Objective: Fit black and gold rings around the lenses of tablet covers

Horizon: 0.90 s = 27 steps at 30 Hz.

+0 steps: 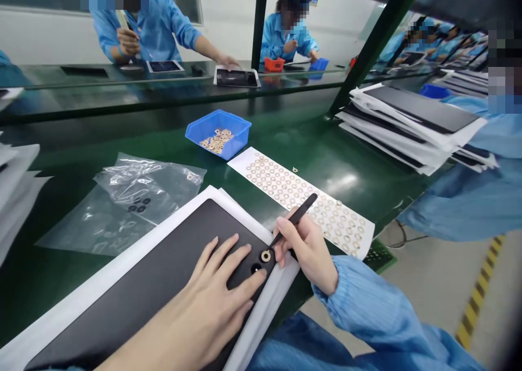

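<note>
A flat black panel (163, 257), like a tablet's back cover, lies on white foam sheets (122, 251) in front of me. My left hand (220, 295) rests flat on it, fingers spread, near two round openings in its corner. In my right hand (305, 246) is a pair of black tweezers (299, 212), gripped like a pen. Their tip touches a small gold adhesive ring (266, 256) sitting at the upper round opening. The lower opening (256, 268) is dark, beside my left index finger. Just beyond my right hand lies a white sheet (281, 189) with rows of similar rings.
A blue bin (220, 134) holds many ring pieces. Clear plastic bags (134, 202) with black rings lie left. Stacked panels and foam (411, 121) stand right; another stack (16, 191) is far left. A green post (375, 44) rises behind. Co-workers (147, 28) sit across the bench.
</note>
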Each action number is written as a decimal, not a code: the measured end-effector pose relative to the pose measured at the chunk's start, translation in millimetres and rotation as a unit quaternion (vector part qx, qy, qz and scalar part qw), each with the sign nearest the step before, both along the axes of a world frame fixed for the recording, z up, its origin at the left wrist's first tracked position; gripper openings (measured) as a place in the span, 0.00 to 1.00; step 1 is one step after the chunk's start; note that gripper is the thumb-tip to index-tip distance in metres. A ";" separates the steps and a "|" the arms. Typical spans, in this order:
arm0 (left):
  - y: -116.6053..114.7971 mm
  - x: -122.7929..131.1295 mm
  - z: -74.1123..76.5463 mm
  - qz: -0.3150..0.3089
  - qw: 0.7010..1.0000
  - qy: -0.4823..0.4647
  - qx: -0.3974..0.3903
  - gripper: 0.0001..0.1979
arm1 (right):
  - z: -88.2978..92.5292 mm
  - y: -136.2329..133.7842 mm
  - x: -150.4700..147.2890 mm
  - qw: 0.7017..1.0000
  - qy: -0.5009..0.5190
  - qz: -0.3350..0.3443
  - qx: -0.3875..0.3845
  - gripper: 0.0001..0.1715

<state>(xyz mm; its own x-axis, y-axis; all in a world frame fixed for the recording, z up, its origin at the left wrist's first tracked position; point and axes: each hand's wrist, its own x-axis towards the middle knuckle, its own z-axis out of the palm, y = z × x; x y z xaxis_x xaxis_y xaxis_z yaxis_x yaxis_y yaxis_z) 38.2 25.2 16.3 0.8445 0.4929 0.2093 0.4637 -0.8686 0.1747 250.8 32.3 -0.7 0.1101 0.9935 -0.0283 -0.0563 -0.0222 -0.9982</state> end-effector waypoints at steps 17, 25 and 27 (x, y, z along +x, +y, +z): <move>8.6 11.1 4.0 -0.018 0.994 0.035 0.098 0.27 | 3.4 -6.1 -1.4 0.999 -0.052 -0.005 0.010 0.15; 7.8 12.4 5.7 -0.020 0.993 0.022 0.113 0.25 | 1.4 -6.9 -0.8 0.998 -0.066 -0.012 0.015 0.14; 7.5 10.5 5.5 -0.020 0.993 0.024 0.111 0.26 | 0.2 -6.7 -0.7 0.997 -0.069 -0.010 0.018 0.14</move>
<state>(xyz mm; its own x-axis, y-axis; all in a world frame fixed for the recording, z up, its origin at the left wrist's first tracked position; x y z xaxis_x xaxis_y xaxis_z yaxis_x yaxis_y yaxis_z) 48.7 32.7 21.8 0.8742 0.4052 0.2677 0.4315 -0.9010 -0.0452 250.1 25.6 -0.5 0.1295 0.9913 0.0231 0.0812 0.0126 -0.9966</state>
